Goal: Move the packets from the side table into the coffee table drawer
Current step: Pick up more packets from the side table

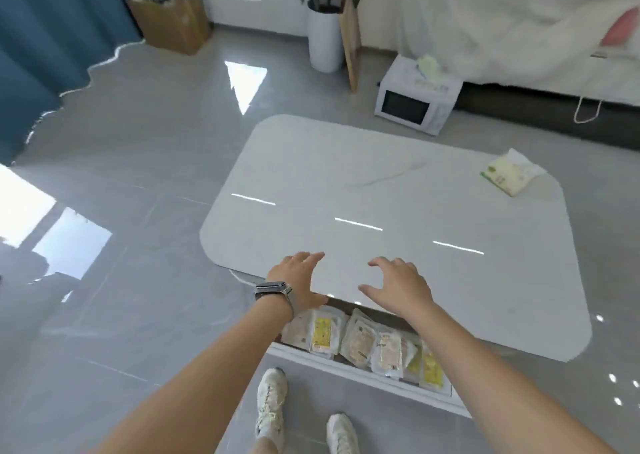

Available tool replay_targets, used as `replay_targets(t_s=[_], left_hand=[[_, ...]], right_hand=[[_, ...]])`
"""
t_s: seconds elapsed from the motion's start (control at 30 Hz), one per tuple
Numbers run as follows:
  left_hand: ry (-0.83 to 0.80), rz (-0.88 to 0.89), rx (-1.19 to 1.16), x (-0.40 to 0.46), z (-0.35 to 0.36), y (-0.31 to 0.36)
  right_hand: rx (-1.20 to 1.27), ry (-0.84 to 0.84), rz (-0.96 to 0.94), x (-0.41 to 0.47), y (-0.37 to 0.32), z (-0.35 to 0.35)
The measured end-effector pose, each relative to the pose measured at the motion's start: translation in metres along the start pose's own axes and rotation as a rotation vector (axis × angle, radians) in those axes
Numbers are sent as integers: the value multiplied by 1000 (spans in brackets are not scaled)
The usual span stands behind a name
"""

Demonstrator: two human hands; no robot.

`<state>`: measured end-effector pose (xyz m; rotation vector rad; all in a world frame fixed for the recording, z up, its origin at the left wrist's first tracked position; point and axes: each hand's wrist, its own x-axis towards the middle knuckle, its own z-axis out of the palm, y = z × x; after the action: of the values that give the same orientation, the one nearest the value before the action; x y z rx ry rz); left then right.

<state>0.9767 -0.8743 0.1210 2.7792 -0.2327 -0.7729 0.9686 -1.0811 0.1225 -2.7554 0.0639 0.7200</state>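
The white coffee table [381, 194] fills the middle of the view. Its drawer [363, 375] stands pulled out at the near edge, and several clear packets [360, 341] with yellow and beige contents lie side by side in it. My left hand [298, 280], with a watch on the wrist, hovers over the table's near edge above the drawer's left end, fingers spread and holding nothing. My right hand [398, 287] is beside it over the tabletop, fingers loosely curved and empty. No side table is in view.
A tissue pack [507, 174] lies on the table's far right corner. A white microwave [415, 100] sits on the floor beyond, next to a potted plant [325, 27] and a wooden board. My white shoes [273, 405] stand on the grey tiles by the drawer front.
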Motion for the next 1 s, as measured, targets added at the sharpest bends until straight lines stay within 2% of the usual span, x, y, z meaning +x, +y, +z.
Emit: replay_targets(t_s=[0.2,0.4,0.7,0.83,1.0], left_hand=[[118,-178,-83,-101,-59,-64],[254,-445,-134,-226,-94,-194],[432,-900,-249,-457,-87,-412],[430,-1042,-294,-523,-68,-476],[429,-1173,-387,-559,-54,-548]], right_hand=[[-207,20,-348,-47,-116,-52],[-355,19,-663,-70,-294,-56],[-436,-93,-1035,-162,-604,57],[-499,-163,-1134,-202,-695,110],[-605,-223,-1260,-219,-796,156]])
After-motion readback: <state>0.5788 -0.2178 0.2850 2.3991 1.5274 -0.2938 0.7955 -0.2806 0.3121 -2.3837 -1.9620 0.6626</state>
